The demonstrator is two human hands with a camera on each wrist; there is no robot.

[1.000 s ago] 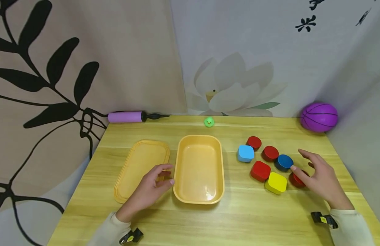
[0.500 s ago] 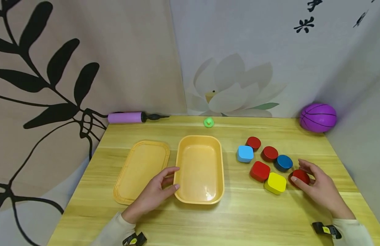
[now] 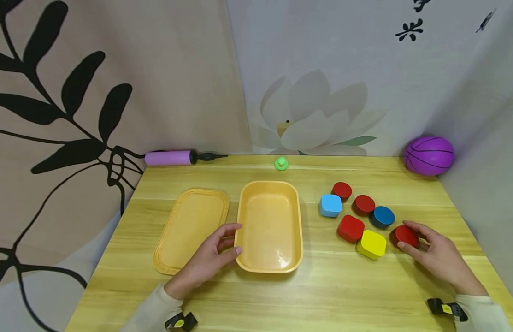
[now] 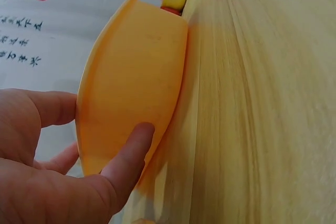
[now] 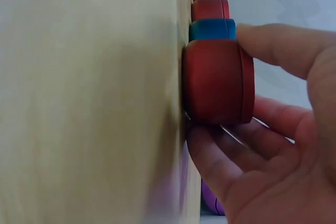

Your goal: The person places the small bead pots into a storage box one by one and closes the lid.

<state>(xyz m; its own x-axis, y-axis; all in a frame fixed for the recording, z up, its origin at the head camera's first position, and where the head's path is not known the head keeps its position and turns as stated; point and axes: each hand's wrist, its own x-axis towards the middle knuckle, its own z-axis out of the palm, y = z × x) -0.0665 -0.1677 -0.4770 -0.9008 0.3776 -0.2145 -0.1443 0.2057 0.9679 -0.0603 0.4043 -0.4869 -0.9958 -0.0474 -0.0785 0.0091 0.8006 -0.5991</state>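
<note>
At the left side of a yellow plastic box (image 3: 269,226) rests my left hand (image 3: 206,258), its fingers and thumb spread and touching the rim and outer wall. The left wrist view shows the thumb lying against the box's outer wall (image 4: 131,72). On the right of the table my right hand (image 3: 440,253) holds a small red round container (image 3: 404,237) between thumb and fingers. A seam runs round this red container (image 5: 215,82) near its top in the right wrist view. It stands on the table beside a dark blue round one (image 3: 382,217).
A yellow lid (image 3: 194,230) lies left of the box. More small containers stand to the right: light blue (image 3: 331,205), yellow (image 3: 371,244), squarish red (image 3: 350,228) and round red (image 3: 363,204). Behind are a purple pump (image 3: 169,158), a green duck (image 3: 281,163) and a purple ball (image 3: 429,156).
My left hand has moved right to touch the box's side. The right hand has come down and back toward me, and its thumb and fingers have closed round the nearest red round container.
</note>
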